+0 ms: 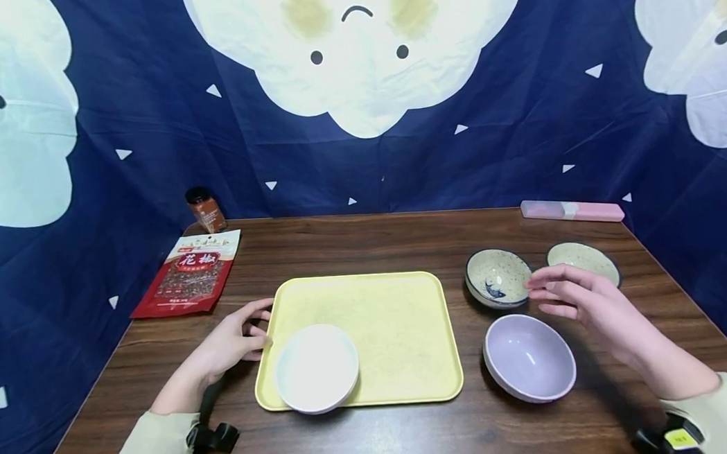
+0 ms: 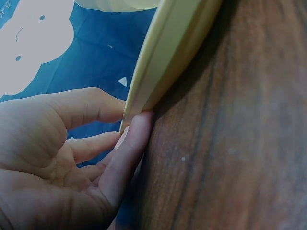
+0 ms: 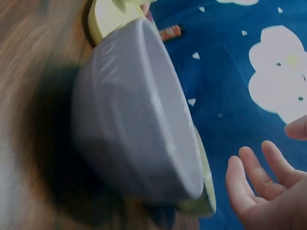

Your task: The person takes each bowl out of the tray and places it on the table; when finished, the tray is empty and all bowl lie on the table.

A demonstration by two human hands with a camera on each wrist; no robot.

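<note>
At the left edge of a yellow tray [image 1: 401,336], my left hand [image 1: 230,343] pinches the rim, with the thumb low against the outer wall in the left wrist view. A white bowl [image 1: 317,369] sits on the tray's near left part, overhanging its front edge slightly. My right hand [image 1: 587,303] hovers with loosely bent fingers just right of a speckled bowl [image 1: 494,278] with a blue mark inside; it holds nothing. Nearer the front stands a lavender bowl [image 1: 530,358], which fills much of the right wrist view. A second pale speckled dish [image 1: 580,255] is partly hidden behind the right hand.
On the far left lie a red spice packet [image 1: 188,276] and a jar [image 1: 207,210] with a black lid. A pink case [image 1: 571,211] lies at the back right. Dark blue patterned cloth [image 1: 366,164] hangs behind and beside the wooden table [image 1: 364,244].
</note>
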